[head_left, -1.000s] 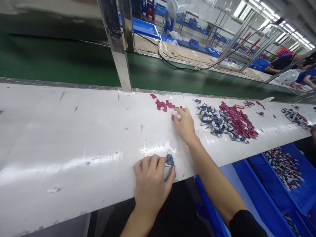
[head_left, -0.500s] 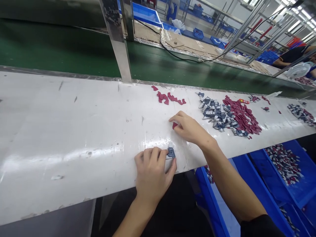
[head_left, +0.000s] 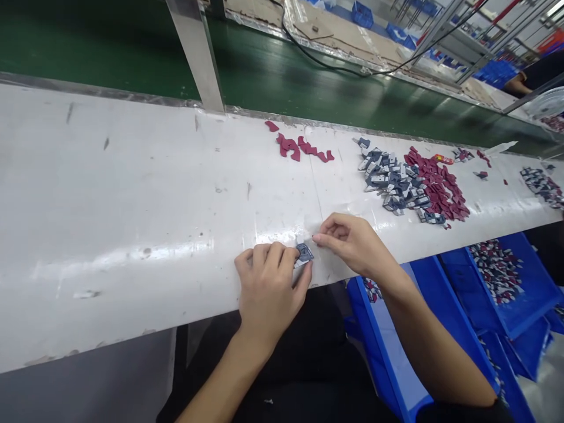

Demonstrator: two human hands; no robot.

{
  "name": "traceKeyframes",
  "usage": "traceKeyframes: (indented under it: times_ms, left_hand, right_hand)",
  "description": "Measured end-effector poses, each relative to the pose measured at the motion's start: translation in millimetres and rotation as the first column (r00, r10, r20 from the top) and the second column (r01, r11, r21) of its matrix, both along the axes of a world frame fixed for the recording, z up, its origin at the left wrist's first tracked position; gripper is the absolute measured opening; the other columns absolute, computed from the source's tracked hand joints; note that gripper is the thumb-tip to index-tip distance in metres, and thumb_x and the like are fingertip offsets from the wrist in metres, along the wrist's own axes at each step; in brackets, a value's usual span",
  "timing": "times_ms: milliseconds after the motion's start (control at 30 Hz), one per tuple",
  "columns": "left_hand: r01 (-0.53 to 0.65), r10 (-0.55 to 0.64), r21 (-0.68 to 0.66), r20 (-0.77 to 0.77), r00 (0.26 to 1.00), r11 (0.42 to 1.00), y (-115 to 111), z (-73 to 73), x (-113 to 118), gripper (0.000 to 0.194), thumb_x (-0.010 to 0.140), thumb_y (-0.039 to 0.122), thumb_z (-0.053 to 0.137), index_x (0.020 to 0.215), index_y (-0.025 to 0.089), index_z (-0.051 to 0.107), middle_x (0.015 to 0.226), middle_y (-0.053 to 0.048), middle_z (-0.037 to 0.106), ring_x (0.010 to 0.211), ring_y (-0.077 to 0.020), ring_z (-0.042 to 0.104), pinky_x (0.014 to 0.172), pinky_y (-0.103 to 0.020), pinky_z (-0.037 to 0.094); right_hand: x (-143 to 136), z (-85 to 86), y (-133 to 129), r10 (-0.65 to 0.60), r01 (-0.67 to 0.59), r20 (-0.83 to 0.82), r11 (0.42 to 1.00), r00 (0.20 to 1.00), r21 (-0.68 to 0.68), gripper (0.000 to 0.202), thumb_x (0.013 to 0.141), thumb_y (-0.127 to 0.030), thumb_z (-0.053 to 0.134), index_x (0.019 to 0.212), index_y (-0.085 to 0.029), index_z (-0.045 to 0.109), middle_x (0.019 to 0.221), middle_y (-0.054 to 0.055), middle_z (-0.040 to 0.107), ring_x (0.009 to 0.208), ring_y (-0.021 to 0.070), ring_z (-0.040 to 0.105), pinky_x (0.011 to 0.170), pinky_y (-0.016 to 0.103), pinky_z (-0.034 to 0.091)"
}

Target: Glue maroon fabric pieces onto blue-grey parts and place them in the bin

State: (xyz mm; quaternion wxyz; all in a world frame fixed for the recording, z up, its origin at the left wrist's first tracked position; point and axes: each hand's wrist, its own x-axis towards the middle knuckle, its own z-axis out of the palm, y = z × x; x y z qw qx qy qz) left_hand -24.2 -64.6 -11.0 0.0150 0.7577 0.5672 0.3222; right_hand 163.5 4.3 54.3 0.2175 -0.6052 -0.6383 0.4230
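Observation:
On the white work surface (head_left: 167, 194), my left hand (head_left: 271, 282) grips a small blue-grey and white plastic part (head_left: 304, 253) between thumb and index finger, near the front edge. Its other fingers rest curled on the surface. Just to the right of that part, my right hand (head_left: 348, 241) is closed in a pinch, thumb against index finger. A dark speck shows at the fingertips; most of the maroon piece held there is hidden by the fingers. The two hands are close together but apart.
Loose maroon pieces (head_left: 288, 147) lie towards the back. On the right are a pile of grey-white parts (head_left: 392, 179) and a pile of maroon pieces (head_left: 440, 188). Blue bins (head_left: 449, 276) stand below the front edge. A metal post (head_left: 198, 59) rises before the green belt (head_left: 264, 70).
My right hand has drawn the maroon piece back from the surface towards the part in my left hand. The left hand keeps its grip. The camera view has tilted down.

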Motion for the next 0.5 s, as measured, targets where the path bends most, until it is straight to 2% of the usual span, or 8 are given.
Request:
traceKeyframes:
  times_ms: [67,167,300,433,500]
  left_hand:
    - [0.002,-0.002,-0.011,0.000,1.000,1.000,-0.2,-0.7,0.0,0.015,0.104,0.032,0.071,0.095,0.020,0.068,0.083,-0.003,0.073,0.090,-0.0278,0.065,0.091,-0.048,0.038]
    - [0.003,-0.003,-0.019,-0.001,1.000,1.000,-0.4,-1.9,0.1,0.015,0.105,0.032,0.070,0.095,0.021,0.068,0.083,-0.003,0.072,0.089,-0.0273,0.064,0.090,-0.048,0.037]
    - [0.001,-0.001,-0.019,-0.008,1.000,1.000,-0.8,-3.0,0.4,0.017,0.106,0.033,0.068,0.095,0.021,0.069,0.083,-0.004,0.073,0.090,-0.0281,0.064,0.090,-0.048,0.036]
    - [-0.003,0.003,-0.026,-0.009,1.000,1.000,-1.1,-3.2,0.8,0.016,0.106,0.032,0.068,0.095,0.020,0.070,0.083,-0.004,0.073,0.090,-0.0279,0.064,0.090,-0.048,0.036]
    - [-0.003,0.003,-0.033,-0.003,1.000,0.999,-1.2,-3.3,0.9,0.015,0.106,0.032,0.068,0.096,0.021,0.070,0.083,-0.003,0.073,0.089,-0.0276,0.064,0.090,-0.048,0.036]
  right_hand:
    - [-0.8,-3.2,-12.8,-0.101,0.068,-0.195,0.983,0.976,-0.169,0.032,0.092,-0.051,0.090,0.088,-0.021,0.077,0.072,0.001,0.075,0.062,0.0173,0.068,0.058,0.031,0.055]
    - [-3.6,-10.5,-21.7,-0.214,0.106,-0.338,0.944,0.916,-0.311,0.042,0.082,-0.058,0.097,0.086,-0.021,0.078,0.066,0.001,0.075,0.053,0.0155,0.065,0.051,0.029,0.056]
    - [-9.1,-19.4,-22.8,-0.279,0.166,-0.365,0.936,0.888,-0.312,0.044,0.076,-0.057,0.101,0.083,-0.020,0.079,0.066,0.002,0.077,0.052,0.0147,0.065,0.047,0.027,0.056]
    - [-14.6,-21.7,-25.6,-0.275,0.195,-0.317,0.945,0.908,-0.261,0.038,0.080,-0.052,0.100,0.085,-0.020,0.080,0.073,0.005,0.081,0.052,0.0129,0.062,0.045,0.025,0.052]
    - [-15.8,-21.2,-27.1,-0.257,0.197,-0.276,0.953,0.926,-0.229,0.036,0.085,-0.051,0.097,0.085,-0.020,0.079,0.070,0.003,0.079,0.052,0.0128,0.061,0.044,0.024,0.049]
